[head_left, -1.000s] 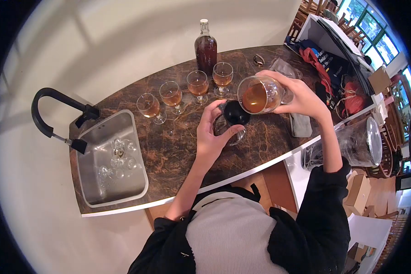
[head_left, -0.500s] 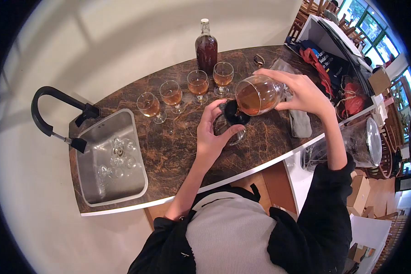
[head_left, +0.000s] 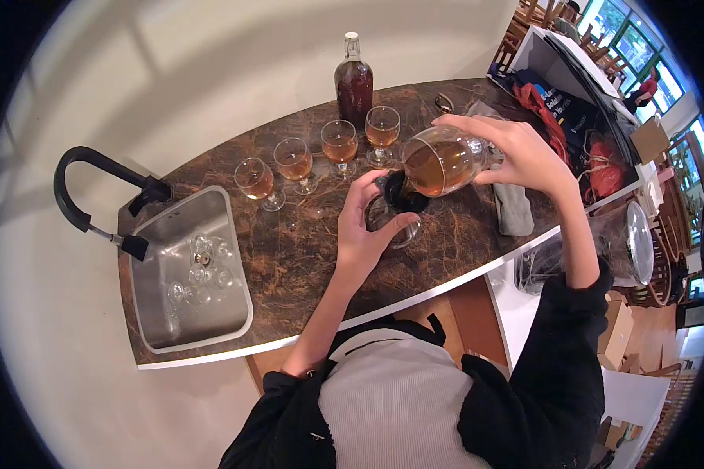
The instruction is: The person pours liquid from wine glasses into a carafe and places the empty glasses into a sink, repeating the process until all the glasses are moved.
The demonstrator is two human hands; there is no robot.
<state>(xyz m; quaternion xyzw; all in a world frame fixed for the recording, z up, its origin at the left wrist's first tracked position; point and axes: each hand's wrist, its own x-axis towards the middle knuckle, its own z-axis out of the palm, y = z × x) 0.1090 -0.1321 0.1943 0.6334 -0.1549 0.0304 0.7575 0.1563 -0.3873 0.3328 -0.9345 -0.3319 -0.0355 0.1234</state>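
Observation:
My right hand (head_left: 524, 156) is closed around the narrow end of a clear glass carafe (head_left: 440, 164) of amber liquid. The carafe lies tipped to the left, its mouth at a black funnel (head_left: 401, 192). My left hand (head_left: 361, 227) is wrapped around the funnel, thumb at the near side. Under it stands a clear glass vessel (head_left: 404, 236), mostly hidden by the hand and funnel. Several stemmed glasses of amber drink, among them the nearest one (head_left: 382, 129), stand in a slanted row beyond my hands.
A swing-top bottle (head_left: 354, 84) of dark red liquid stands at the back of the brown counter (head_left: 305, 258). To the left are a steel sink (head_left: 152, 313) with glassware in it and a black faucet (head_left: 74, 176). A grey cloth (head_left: 515, 213) lies near the right edge.
The carafe is tipped slightly further and less liquid shows in it. My right hand has shifted slightly right; my left hand stays put. A person in red appears in the far background.

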